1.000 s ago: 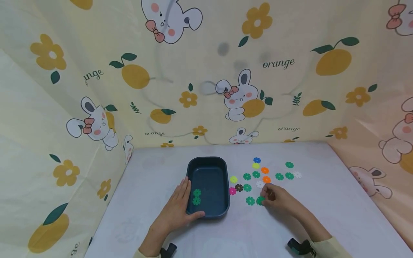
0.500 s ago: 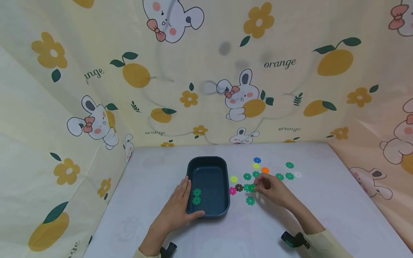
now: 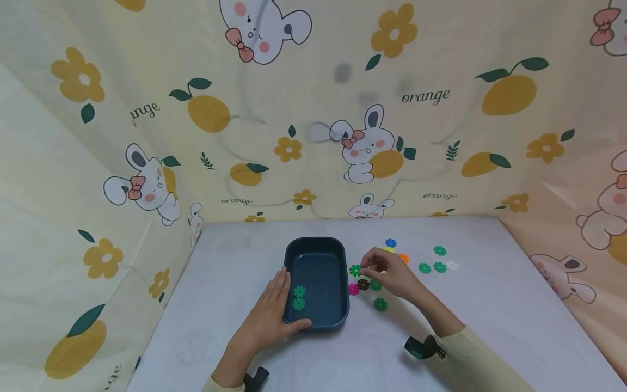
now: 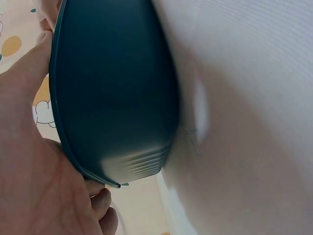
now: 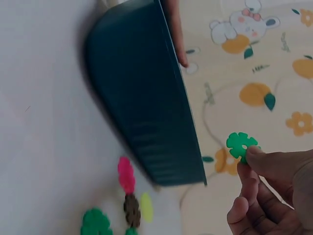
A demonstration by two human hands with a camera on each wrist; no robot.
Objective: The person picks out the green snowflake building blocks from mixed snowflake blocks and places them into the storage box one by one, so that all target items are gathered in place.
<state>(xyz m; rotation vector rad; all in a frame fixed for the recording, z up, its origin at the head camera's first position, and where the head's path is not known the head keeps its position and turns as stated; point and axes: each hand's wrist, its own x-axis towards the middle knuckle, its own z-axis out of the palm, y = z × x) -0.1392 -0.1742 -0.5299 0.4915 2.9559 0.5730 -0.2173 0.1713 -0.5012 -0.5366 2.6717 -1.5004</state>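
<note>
My right hand [image 3: 392,273] pinches a green flower-shaped plastic disc [image 5: 239,145] between thumb and forefinger, just above and beside the right rim of a dark blue tray [image 3: 320,267]. My left hand [image 3: 266,310] rests against the tray's near left corner, fingers fairly straight along the left wall and thumb along the near rim. Two green discs [image 3: 299,297] lie in the tray. Right of it on the table are a pink disc [image 3: 353,289], a dark brown disc [image 3: 363,285] and a green disc [image 3: 380,304]. In the right wrist view a yellow disc [image 5: 146,207] lies beside the brown one.
Farther back lie a blue disc [image 3: 390,243] and an orange disc [image 3: 404,258], partly near my right hand. To the right are several green discs [image 3: 440,250] and a white disc [image 3: 452,265]. A patterned cloth [image 3: 313,163] hangs behind and beside the white table [image 3: 235,261].
My right hand has picked up a green disc from the table's near right and carried it left and upward to the tray's right rim. The left hand and tray have stayed in place.
</note>
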